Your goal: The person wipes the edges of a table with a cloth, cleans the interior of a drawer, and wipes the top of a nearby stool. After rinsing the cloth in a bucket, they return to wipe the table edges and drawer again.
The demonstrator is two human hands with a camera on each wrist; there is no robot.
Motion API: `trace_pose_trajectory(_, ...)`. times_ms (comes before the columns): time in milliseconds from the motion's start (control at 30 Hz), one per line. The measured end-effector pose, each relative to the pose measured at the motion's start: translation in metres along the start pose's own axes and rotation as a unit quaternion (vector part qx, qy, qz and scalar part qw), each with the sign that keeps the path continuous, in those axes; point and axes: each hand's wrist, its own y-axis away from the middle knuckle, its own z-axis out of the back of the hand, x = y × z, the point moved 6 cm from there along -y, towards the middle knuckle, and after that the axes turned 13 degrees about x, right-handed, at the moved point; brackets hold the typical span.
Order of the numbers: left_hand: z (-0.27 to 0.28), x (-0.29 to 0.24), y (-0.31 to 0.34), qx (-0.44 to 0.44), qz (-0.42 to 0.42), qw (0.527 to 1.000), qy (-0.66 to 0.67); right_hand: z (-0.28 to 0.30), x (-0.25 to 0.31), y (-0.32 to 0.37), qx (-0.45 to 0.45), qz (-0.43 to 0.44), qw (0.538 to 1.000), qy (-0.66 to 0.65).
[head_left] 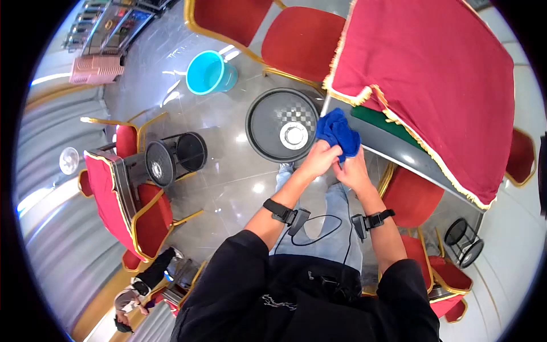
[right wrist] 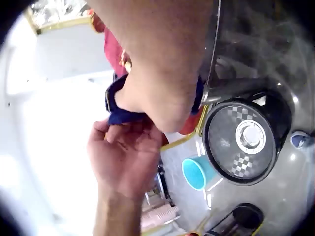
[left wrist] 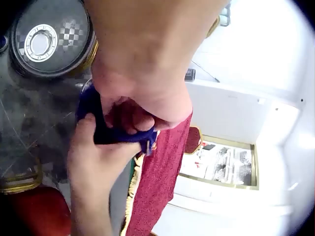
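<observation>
A bunched blue cloth (head_left: 339,130) is gripped by both hands, close together. My left hand (head_left: 321,157) curls its fingers into the cloth from the left. On the other side my right hand (head_left: 353,169) holds it, thumb against the folds in the left wrist view. The cloth overlaps the corner of a table whose red tablecloth (head_left: 427,85) with gold fringe is pulled back, baring a grey edge (head_left: 399,151) and a strip of green surface (head_left: 387,126). Just left of the hands is a round black stand (head_left: 265,128) with a checkered pattern and a silver disc.
A light blue bucket (head_left: 206,74) stands on the shiny tiled floor beyond the stand. Red chairs (head_left: 302,43) with gold frames surround the table. Farther left are another red-covered table (head_left: 108,199) and black round stands (head_left: 160,163). A person (head_left: 137,290) is at the lower left.
</observation>
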Motion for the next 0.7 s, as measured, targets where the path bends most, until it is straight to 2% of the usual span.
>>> trace_pose_trajectory(33,0.015,-0.011,0.013,0.05,0.008,0.998,-0.031,-0.01,0.004,-0.01,0.001,-0.017,0.999,0.052)
trace_pose_trajectory(67,0.036,-0.014,0.022,0.071,0.051,0.995,-0.037,-0.014,0.012,-0.022,-0.027,-0.023,0.998,0.054)
trace_pose_trajectory(100,0.054,-0.031,0.035,0.103,0.007,0.995,-0.013,-0.016,0.02,-0.037,-0.059,-0.026,0.996,0.058)
trace_pose_trajectory(133,0.078,-0.039,0.046,0.092,-0.033,0.994,0.05,-0.024,0.023,-0.051,-0.092,-0.06,0.993,0.038)
trace_pose_trajectory(167,0.103,-0.04,0.057,0.079,-0.066,0.987,0.12,-0.036,0.028,-0.074,-0.093,-0.035,0.994,0.051)
trace_pose_trajectory(233,0.188,0.013,0.084,-0.084,-0.013,0.987,0.139,-0.072,0.034,-0.108,-0.082,0.006,0.994,0.066)
trace_pose_trajectory(267,0.229,0.049,0.092,-0.134,0.032,0.989,0.062,-0.095,0.03,-0.123,-0.069,-0.05,0.995,0.045)
trace_pose_trajectory(300,0.264,0.085,0.097,-0.18,0.077,0.981,-0.017,-0.12,0.022,-0.146,-0.028,-0.063,0.997,0.024)
trace_pose_trajectory(333,0.294,0.113,0.104,-0.26,0.107,0.949,-0.14,-0.146,0.006,-0.165,0.059,-0.099,0.984,0.138)
trace_pose_trajectory(367,0.315,0.141,0.115,-0.331,0.139,0.896,-0.261,-0.175,-0.014,-0.179,0.145,-0.134,0.948,0.249)
trace_pose_trajectory(400,0.332,0.156,0.123,-0.389,0.167,0.822,-0.38,-0.199,-0.042,-0.19,0.088,-0.171,0.947,0.257)
trace_pose_trajectory(433,0.345,0.176,0.12,-0.364,0.175,0.855,-0.326,-0.221,-0.073,-0.201,0.05,-0.231,0.947,0.218)
trace_pose_trajectory(500,0.367,0.211,0.103,-0.311,0.185,0.907,-0.214,-0.272,-0.136,-0.211,-0.067,-0.244,0.964,0.084)
trace_pose_trajectory(567,0.392,0.25,0.078,-0.297,0.071,0.936,-0.173,-0.337,-0.127,-0.23,-0.011,-0.29,0.94,0.178)
trace_pose_trajectory(600,0.394,0.269,0.076,-0.287,0.021,0.946,-0.149,-0.363,-0.11,-0.237,0.039,-0.264,0.948,0.176)
trace_pose_trajectory(633,0.394,0.272,0.078,-0.275,0.068,0.95,-0.128,-0.382,-0.093,-0.239,0.089,-0.242,0.95,0.174)
trace_pose_trajectory(700,0.402,0.246,0.08,-0.254,0.156,0.95,-0.09,-0.416,-0.058,-0.222,0.215,-0.104,0.962,0.136)
